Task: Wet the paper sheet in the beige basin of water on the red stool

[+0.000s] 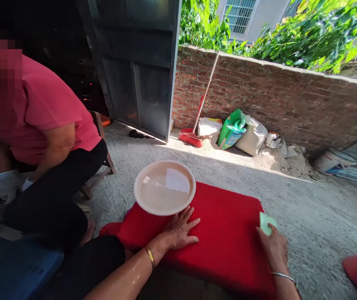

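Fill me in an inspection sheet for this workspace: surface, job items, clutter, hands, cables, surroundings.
Surface: red cloth, darker toward its near edge.
Job items: pale basin of water at the cloth's far left corner; pale green object at its right edge, kind unclear.
Clutter: broom, green bag and pale sack on the ground farther back.
Hands: left hand spread on the cloth, fingertips by the basin, contact unclear; right hand gripping the green object.
Cables: nothing seen.
Surroundings: brick wall, dark door, seated person in pink at left.
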{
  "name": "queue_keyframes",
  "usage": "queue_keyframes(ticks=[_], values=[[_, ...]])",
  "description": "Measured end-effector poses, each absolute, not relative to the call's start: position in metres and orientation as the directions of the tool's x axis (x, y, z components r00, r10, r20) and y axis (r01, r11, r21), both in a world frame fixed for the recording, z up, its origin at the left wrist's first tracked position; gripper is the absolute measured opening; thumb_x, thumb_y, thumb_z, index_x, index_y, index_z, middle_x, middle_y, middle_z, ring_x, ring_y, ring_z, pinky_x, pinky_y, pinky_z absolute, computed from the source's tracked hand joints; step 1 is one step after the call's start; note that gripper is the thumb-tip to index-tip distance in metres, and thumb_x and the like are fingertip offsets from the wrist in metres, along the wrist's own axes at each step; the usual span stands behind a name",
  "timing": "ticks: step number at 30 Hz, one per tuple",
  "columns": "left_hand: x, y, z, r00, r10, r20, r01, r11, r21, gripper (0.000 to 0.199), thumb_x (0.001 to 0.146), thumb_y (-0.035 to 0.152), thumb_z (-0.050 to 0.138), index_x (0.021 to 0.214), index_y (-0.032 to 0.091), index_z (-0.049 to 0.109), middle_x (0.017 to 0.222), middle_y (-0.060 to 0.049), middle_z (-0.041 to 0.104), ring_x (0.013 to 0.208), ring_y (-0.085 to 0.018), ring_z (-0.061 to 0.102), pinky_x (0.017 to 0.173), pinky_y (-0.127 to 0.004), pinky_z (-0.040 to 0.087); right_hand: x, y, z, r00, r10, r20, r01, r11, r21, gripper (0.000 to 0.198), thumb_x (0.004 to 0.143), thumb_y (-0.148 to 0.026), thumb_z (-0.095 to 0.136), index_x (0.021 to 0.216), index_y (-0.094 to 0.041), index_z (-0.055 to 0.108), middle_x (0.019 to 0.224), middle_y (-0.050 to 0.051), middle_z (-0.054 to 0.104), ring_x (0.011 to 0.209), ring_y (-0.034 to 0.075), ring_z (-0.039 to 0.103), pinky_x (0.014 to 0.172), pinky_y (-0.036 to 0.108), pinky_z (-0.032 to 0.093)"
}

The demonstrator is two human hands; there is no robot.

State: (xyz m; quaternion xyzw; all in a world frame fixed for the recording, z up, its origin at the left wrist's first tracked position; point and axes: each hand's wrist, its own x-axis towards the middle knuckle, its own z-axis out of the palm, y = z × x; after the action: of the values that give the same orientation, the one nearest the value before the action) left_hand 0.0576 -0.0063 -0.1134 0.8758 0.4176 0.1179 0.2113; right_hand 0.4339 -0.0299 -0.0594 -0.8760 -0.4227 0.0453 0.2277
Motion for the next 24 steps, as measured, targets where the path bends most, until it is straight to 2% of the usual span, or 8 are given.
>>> queue_keyframes(ticks=[2, 4, 8, 12, 15, 19, 22, 24], values=[[0.057, -0.005, -0.115, 0.618, 0.785, 0.041, 0.687, -0.565, 0.456, 0.074, 0.087, 0.07, 0.058, 0.152, 0.037, 0.047, 0.17, -0.008, 0.02, 0.155, -0.035, 0.02, 0.123, -0.056, 0.021, 0.443, -0.043, -0.068, 0.717, 0.69, 0.094, 0.664, -0.636, -0.393, 0.067, 0.082, -0.063, 0.048, 0.126, -0.016, 0.063, 0.087, 0.012, 0.059, 0.089, 0.039, 0.064, 0.072, 0.053, 0.054], [0.057, -0.005, -0.115, 0.614, 0.789, 0.039, 0.696, -0.564, 0.446, 0.072, 0.088, 0.069, 0.058, 0.152, 0.038, 0.046, 0.17, -0.007, 0.02, 0.155, -0.034, 0.021, 0.123, -0.056, 0.021, 0.42, -0.049, -0.08, 0.688, 0.721, 0.082, 0.694, -0.62, -0.367, 0.065, 0.084, -0.061, 0.048, 0.129, -0.017, 0.062, 0.098, 0.015, 0.06, 0.093, 0.039, 0.065, 0.076, 0.053, 0.054], [0.056, -0.004, -0.112, 0.612, 0.791, 0.025, 0.71, -0.563, 0.423, 0.064, 0.094, 0.065, 0.052, 0.151, 0.038, 0.047, 0.169, -0.006, 0.022, 0.155, -0.032, 0.023, 0.124, -0.054, 0.022, 0.334, -0.054, -0.099, 0.372, 0.925, 0.075, 0.856, -0.311, -0.413, 0.053, 0.085, -0.043, 0.053, 0.132, -0.02, 0.061, 0.108, 0.015, 0.059, 0.101, 0.033, 0.064, 0.088, 0.046, 0.053], [0.057, -0.004, -0.11, 0.602, 0.798, 0.012, 0.725, -0.553, 0.411, 0.061, 0.096, 0.064, 0.05, 0.151, 0.039, 0.047, 0.169, -0.005, 0.023, 0.155, -0.03, 0.022, 0.124, -0.054, 0.022, 0.318, -0.064, -0.104, 0.109, 0.99, 0.085, 0.792, -0.035, -0.609, 0.05, 0.075, -0.039, 0.06, 0.123, -0.027, 0.066, 0.104, 0.007, 0.062, 0.099, 0.027, 0.065, 0.09, 0.038, 0.052], [0.058, -0.005, -0.109, 0.6, 0.8, 0.009, 0.724, -0.548, 0.419, 0.06, 0.096, 0.063, 0.049, 0.151, 0.038, 0.047, 0.169, -0.006, 0.023, 0.155, -0.03, 0.023, 0.124, -0.054, 0.021, 0.383, -0.076, -0.1, 0.335, 0.935, 0.114, 0.771, -0.203, -0.604, 0.059, 0.073, -0.055, 0.057, 0.119, -0.02, 0.068, 0.095, 0.009, 0.062, 0.096, 0.031, 0.064, 0.091, 0.045, 0.052], [0.061, -0.005, -0.105, 0.599, 0.801, 0.0, 0.722, -0.54, 0.432, 0.06, 0.096, 0.061, 0.052, 0.15, 0.035, 0.049, 0.168, -0.009, 0.024, 0.155, -0.031, 0.022, 0.123, -0.055, 0.022, 0.461, -0.091, -0.094, 0.653, 0.756, 0.041, 0.698, -0.58, -0.42, 0.082, 0.076, -0.07, 0.046, 0.128, -0.008, 0.065, 0.086, 0.013, 0.059, 0.091, 0.039, 0.063, 0.08, 0.054, 0.054], [0.061, -0.005, -0.106, 0.595, 0.804, 0.019, 0.729, -0.549, 0.408, 0.058, 0.096, 0.057, 0.056, 0.149, 0.035, 0.051, 0.167, -0.01, 0.026, 0.155, -0.032, 0.023, 0.123, -0.057, 0.024, 0.433, -0.099, -0.099, 0.644, 0.763, 0.053, 0.724, -0.587, -0.363, 0.074, 0.083, -0.061, 0.044, 0.134, -0.01, 0.062, 0.095, 0.016, 0.06, 0.094, 0.039, 0.064, 0.079, 0.053, 0.054], [0.06, -0.004, -0.108, 0.598, 0.801, 0.028, 0.736, -0.563, 0.375, 0.057, 0.095, 0.054, 0.058, 0.149, 0.035, 0.051, 0.167, -0.01, 0.027, 0.154, -0.033, 0.024, 0.122, -0.057, 0.025, 0.379, -0.103, -0.106, 0.525, 0.845, 0.104, 0.802, -0.45, -0.394, 0.064, 0.085, -0.05, 0.046, 0.135, -0.012, 0.061, 0.104, 0.017, 0.061, 0.1, 0.036, 0.064, 0.085, 0.05, 0.054]])
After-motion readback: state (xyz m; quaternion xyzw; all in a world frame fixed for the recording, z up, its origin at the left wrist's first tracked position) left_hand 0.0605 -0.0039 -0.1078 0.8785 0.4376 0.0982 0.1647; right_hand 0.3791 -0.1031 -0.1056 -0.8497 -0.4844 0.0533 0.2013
